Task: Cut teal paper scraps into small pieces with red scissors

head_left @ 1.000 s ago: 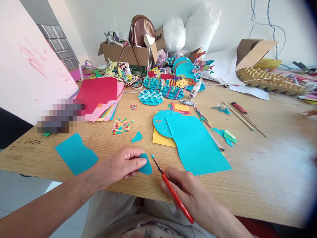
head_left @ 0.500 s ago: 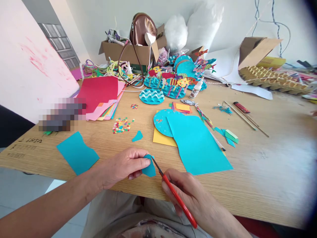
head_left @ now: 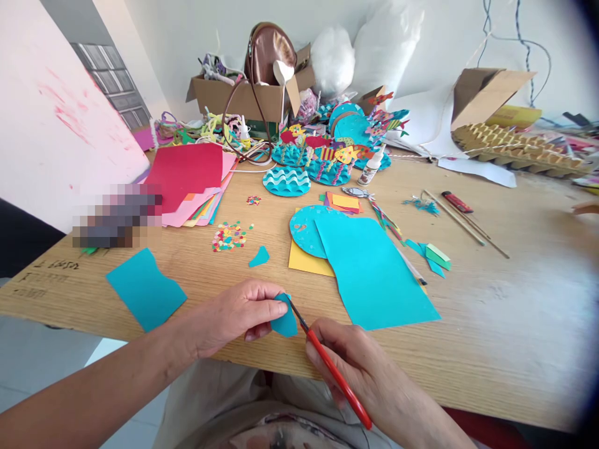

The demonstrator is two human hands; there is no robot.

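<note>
The left hand is narrowed to a pinch, with its thumb on top of a small, curved-edged piece of turquoise paper and its fingers beneath. The piece is located above the table, close to the near edge and about midway along it. The right hand is closed around a pair of slim scissors with red handles and dark blades. Governing relation: the piece lies forward and to the left of the right hand; the left hand is nearer, being in contact with it. The long axis of the piece runs roughly from the far edge toward the near edge; the scissors slant across from near right to far left, the tip meeting the far end of the piece beside the left thumb. Blade opening cannot be told at this angle. Outward, a large turquoise paper sheet lies to the right, a small tapered turquoise scrap toward the far edge, and a turquoise rectangle with one wavy side toward the near-left corner.
</note>
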